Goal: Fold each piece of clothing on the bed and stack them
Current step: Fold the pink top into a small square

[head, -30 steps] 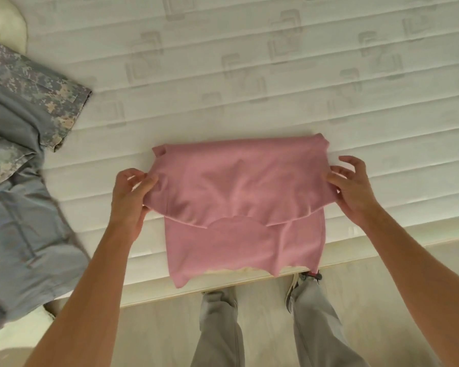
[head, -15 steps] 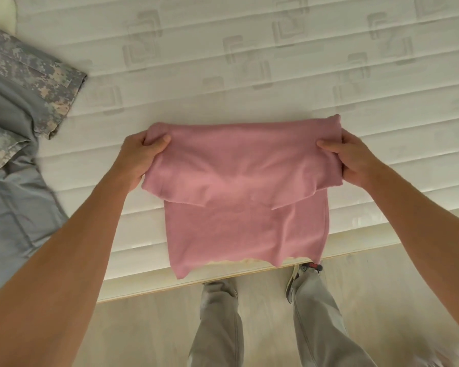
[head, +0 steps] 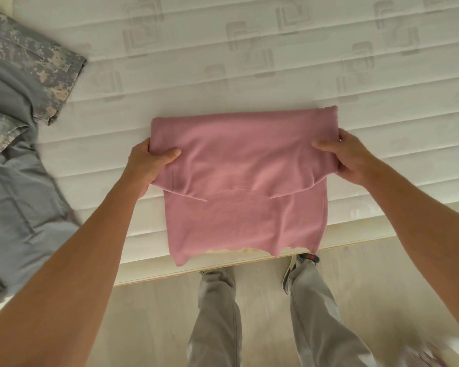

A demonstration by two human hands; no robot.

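Nearest the viewer, the person's legs (head: pixel 265 313) stand on the pale floor (head: pixel 149 313), close against the bed's edge, a stance that puts the work within easy reach of both arms. The pink garment (head: pixel 244 207) lies on the near part of the mattress (head: pixel 249 75), its lower hem overhanging the edge slightly, presumably because the piece was drawn close for folding. An upper layer is doubled toward the viewer over the lower one. The left hand (head: pixel 146 165) grips the doubled layer at its left side, thumb on top and fingers curled beneath; the right hand (head: pixel 350 160) grips the right side likewise. Holding both sides at matching height appears intended to keep the fold line straight and the layers aligned. The fold seems partly complete. Farther off and to the left, a grey garment (head: pixel 13 192) and a camouflage-patterned piece (head: pixel 35 64) lie spread on the mattress, apart from the pink garment and apparently awaiting their turn.
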